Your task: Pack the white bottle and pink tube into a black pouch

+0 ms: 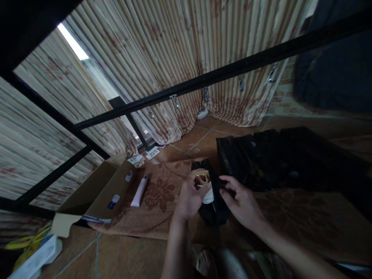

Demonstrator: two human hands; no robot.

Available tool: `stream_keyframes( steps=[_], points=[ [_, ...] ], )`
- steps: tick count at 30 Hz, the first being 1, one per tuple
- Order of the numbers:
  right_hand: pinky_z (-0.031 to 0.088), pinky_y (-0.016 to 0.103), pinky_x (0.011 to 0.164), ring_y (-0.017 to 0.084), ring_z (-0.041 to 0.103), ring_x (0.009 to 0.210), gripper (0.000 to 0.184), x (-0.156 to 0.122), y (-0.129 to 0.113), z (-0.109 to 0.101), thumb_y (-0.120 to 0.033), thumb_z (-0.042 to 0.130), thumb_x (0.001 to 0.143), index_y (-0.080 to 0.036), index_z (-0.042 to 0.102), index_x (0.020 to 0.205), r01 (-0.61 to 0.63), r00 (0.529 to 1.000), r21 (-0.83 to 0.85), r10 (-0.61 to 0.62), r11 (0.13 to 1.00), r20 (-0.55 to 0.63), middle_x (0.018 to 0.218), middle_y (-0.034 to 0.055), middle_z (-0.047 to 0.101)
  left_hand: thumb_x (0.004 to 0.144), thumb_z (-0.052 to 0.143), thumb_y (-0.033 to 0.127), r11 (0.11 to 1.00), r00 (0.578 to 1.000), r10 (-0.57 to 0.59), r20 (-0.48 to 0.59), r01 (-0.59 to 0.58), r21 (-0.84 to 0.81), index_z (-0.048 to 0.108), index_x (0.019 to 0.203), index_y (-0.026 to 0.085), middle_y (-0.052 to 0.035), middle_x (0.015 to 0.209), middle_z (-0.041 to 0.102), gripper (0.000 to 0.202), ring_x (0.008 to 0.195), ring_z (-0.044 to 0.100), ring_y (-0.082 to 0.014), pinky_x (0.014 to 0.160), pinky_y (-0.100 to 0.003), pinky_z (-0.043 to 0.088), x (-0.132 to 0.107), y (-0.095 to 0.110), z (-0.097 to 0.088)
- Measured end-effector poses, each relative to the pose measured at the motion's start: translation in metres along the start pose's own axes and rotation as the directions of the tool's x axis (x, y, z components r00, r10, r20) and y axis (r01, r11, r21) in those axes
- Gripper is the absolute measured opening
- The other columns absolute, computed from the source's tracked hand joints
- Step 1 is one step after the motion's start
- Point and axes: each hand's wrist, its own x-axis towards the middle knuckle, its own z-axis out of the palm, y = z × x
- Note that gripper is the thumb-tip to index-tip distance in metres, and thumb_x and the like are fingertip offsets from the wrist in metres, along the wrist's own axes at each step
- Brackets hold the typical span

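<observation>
My left hand (pixel 189 197) is closed around a small white container with a shiny gold cap (pixel 202 178), held above a black zippered bag (pixel 215 214). Its white lower part shows beneath my thumb; what is inside cannot be seen. To the right, my right hand (pixel 240 201) is open, thumb and fingers apart, close to the bag's right side and holding nothing. A pale pink squeeze tube (pixel 139 192) with a dark cap lies left of my left hand on the patterned brown mat (pixel 162 224).
An open cardboard box (pixel 112 192) stands at the mat's left end. Large black bags (pixel 261 159) lie along the right. A dark metal rail (pixel 192 85) crosses before striped curtains (pixel 174 42). Small printed cards (pixel 152 152) lie on the tiled floor behind. My foot (pixel 205 262) shows below.
</observation>
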Motion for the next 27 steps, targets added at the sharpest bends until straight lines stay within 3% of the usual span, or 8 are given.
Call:
stream_keyframes(
  steps=[2, 4, 7, 12, 18, 21, 25, 27],
  points=[
    [0.044, 0.023, 0.051, 0.013, 0.060, 0.058, 0.036, 0.000, 0.000, -0.002, -0.025, 0.047, 0.084, -0.022, 0.051, 0.120, -0.015, 1.000, -0.005, 0.015, 1.000, -0.002, 0.078, 0.0000, 0.065, 0.080, 0.061, 0.025, 0.946, 0.999, -0.006, -0.046, 0.020, 0.323, 0.052, 0.124, 0.018, -0.0046, 0.090, 0.068, 0.045, 0.080, 0.063, -0.0177, 0.074, -0.029, 0.047, 0.000, -0.002, -0.004],
    [0.043, 0.023, 0.050, 0.013, 0.058, 0.055, 0.036, 0.001, 0.000, -0.003, -0.024, 0.047, 0.083, -0.022, 0.051, 0.119, -0.024, 1.000, -0.021, 0.024, 0.999, -0.008, 0.075, -0.0013, 0.063, 0.080, 0.058, 0.023, 0.825, 0.997, -0.003, -0.080, 0.048, 0.564, 0.055, 0.122, 0.019, -0.0056, 0.088, 0.069, 0.042, 0.082, 0.064, -0.0203, 0.077, -0.032, 0.046, -0.001, -0.005, -0.009],
    [0.042, 0.023, 0.049, 0.012, 0.057, 0.052, 0.035, 0.001, 0.001, -0.003, -0.023, 0.047, 0.082, -0.022, 0.053, 0.117, -0.015, 1.000, -0.028, 0.014, 1.000, -0.014, 0.073, -0.0022, 0.062, 0.082, 0.056, 0.026, 0.714, 0.997, -0.019, -0.076, 0.067, 0.697, 0.058, 0.120, 0.018, -0.0089, 0.090, 0.071, 0.039, 0.086, 0.066, -0.0243, 0.079, -0.035, 0.046, 0.000, -0.007, -0.012],
    [0.043, 0.022, 0.049, 0.013, 0.059, 0.055, 0.034, 0.001, 0.002, -0.004, -0.023, 0.048, 0.081, -0.021, 0.055, 0.114, -0.014, 1.000, -0.019, 0.013, 1.000, -0.013, 0.072, -0.0020, 0.063, 0.084, 0.055, 0.033, 0.706, 0.998, -0.035, -0.051, 0.061, 0.706, 0.057, 0.122, 0.016, -0.0131, 0.101, 0.071, 0.042, 0.095, 0.066, -0.0268, 0.082, -0.036, 0.047, 0.006, -0.006, -0.005],
    [0.042, 0.022, 0.048, 0.012, 0.057, 0.051, 0.034, 0.001, 0.002, -0.005, -0.025, 0.048, 0.081, -0.021, 0.055, 0.115, -0.023, 1.000, -0.017, 0.023, 1.000, -0.013, 0.072, -0.0024, 0.064, 0.086, 0.054, 0.039, 0.777, 0.983, 0.030, -0.180, 0.090, 0.623, 0.057, 0.121, 0.013, -0.0140, 0.097, 0.071, 0.044, 0.090, 0.067, -0.0263, 0.081, -0.037, 0.049, 0.008, -0.006, 0.000],
    [0.042, 0.022, 0.049, 0.012, 0.058, 0.052, 0.034, 0.001, 0.004, -0.005, -0.027, 0.049, 0.082, -0.022, 0.054, 0.116, -0.027, 1.000, -0.023, 0.027, 0.999, -0.010, 0.074, -0.0021, 0.065, 0.087, 0.053, 0.035, 0.836, 0.969, 0.102, -0.225, 0.039, 0.548, 0.058, 0.120, 0.016, -0.0114, 0.099, 0.071, 0.038, 0.085, 0.068, -0.0216, 0.080, -0.034, 0.050, 0.007, -0.005, -0.001],
    [0.042, 0.023, 0.050, 0.012, 0.058, 0.053, 0.034, 0.002, 0.004, -0.005, -0.029, 0.049, 0.083, -0.022, 0.054, 0.116, -0.020, 1.000, -0.043, 0.020, 0.999, -0.006, 0.074, -0.0019, 0.065, 0.087, 0.053, 0.030, 0.913, 0.919, 0.194, -0.343, -0.042, 0.405, 0.062, 0.113, 0.019, -0.0074, 0.101, 0.070, 0.029, 0.089, 0.067, -0.0169, 0.080, -0.027, 0.051, 0.005, -0.003, -0.005],
    [0.042, 0.023, 0.050, 0.012, 0.057, 0.051, 0.033, 0.001, 0.002, -0.005, -0.031, 0.049, 0.084, -0.022, 0.054, 0.115, -0.015, 1.000, -0.053, 0.014, 0.998, -0.013, 0.074, -0.0016, 0.065, 0.086, 0.053, 0.029, 0.924, 0.879, 0.185, -0.439, -0.003, 0.383, 0.062, 0.109, 0.018, -0.0076, 0.100, 0.070, 0.027, 0.088, 0.067, -0.0166, 0.077, -0.026, 0.051, 0.005, -0.005, -0.010]
  ],
)
